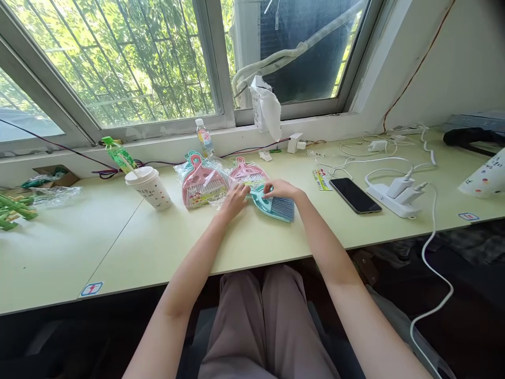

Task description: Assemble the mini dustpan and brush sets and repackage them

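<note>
The right hand [279, 188] curls its fingers and thumb onto the upper part of a teal dustpan-and-brush set [263, 205], grasping it there. The left hand [235, 200] lies just beside it, palm down, its fingertips at the handle end; whether those fingers grip the handle or merely touch it, I cannot tell. The set rests on the pale green bench [158, 263], near the front edge, with its blue-grey bristles pointing right, toward the person's right forearm.

Right behind the hands lies a pink dustpan set [248, 169] with a printed card, and to the left of that, near the left hand, a second pink set [203, 184] in clear wrapping, with a bit of teal showing behind its handle.

Farther left stands a lidded white cup [148, 187], slightly tilted in view, with a green-capped bottle [120, 155] behind it. A white-capped bottle [204, 138] stands behind the wrapped set, near the windowsill. At the far left are an open cardboard box [59, 180], crumpled clear plastic [59, 197] and green stalks [18, 210].

To the right of the right hand lies a yellow-green card [322, 180], then a dark-screened phone [355, 195] and a white power strip [390, 200] with chargers plugged in. A torn white box [266, 105] stands behind, against the window.
</note>
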{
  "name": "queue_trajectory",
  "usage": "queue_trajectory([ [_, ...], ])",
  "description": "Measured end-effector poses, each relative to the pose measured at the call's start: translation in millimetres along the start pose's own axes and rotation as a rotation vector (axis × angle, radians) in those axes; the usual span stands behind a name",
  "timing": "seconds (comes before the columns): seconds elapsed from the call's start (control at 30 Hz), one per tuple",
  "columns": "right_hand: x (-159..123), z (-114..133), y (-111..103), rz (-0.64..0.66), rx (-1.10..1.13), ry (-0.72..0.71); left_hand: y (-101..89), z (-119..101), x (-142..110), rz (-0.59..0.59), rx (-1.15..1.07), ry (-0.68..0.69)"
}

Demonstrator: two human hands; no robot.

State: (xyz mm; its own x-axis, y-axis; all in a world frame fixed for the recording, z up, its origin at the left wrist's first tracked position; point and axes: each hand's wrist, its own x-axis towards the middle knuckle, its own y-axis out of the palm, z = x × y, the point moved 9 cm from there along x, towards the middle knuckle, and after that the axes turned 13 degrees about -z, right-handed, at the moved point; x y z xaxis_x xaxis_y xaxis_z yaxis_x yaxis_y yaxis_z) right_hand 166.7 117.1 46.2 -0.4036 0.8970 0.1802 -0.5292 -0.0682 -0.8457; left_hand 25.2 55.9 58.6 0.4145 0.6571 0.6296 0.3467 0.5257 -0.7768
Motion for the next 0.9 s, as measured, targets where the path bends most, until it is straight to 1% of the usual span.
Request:
queue_trajectory([
  [0.03, 0.3, 1.9, 1.5, 0.006, 0.031, -0.021, -2.2, 1.5, 0.3, -0.021, 0.042, 0.009],
  [0.1, 0.2, 7.7, 5.6, 0.025, 0.103, -0.063, -3.2, 0.2, 0.0, -0.024, 0.09, 0.059],
  [0.2, -0.8, 16.4, 10.8, 0.041, 0.213, -0.093, 1.9, -9.0, -2.6, 0.025, 0.098, 0.178],
  [0.27, -1.2, 20.0, 12.3, 0.042, 0.267, -0.092, 6.4, -14.6, -5.1, 0.062, 0.071, 0.23],
  [0.33, -1.3, 22.1, 12.0, 0.038, 0.303, -0.088, 8.5, -16.2, -6.2, 0.072, 0.028, 0.226],
  [0.5, -3.1, 22.5, 9.4, 0.063, 0.355, -0.059, 8.3, -13.0, -6.0, 0.051, -0.043, 0.152],
  [0.57, -4.5, 22.3, 9.1, 0.081, 0.356, -0.049, 10.4, -14.3, -6.5, 0.076, -0.046, 0.158],
  [0.73, -5.8, 21.2, 8.7, 0.095, 0.37, -0.047, 17.6, -16.9, -8.0, 0.148, 0.026, 0.191],
  [0.9, -4.0, 16.7, 9.4, 0.096, 0.372, -0.037, 14.1, -19.5, -7.1, 0.092, -0.02, 0.215],
])
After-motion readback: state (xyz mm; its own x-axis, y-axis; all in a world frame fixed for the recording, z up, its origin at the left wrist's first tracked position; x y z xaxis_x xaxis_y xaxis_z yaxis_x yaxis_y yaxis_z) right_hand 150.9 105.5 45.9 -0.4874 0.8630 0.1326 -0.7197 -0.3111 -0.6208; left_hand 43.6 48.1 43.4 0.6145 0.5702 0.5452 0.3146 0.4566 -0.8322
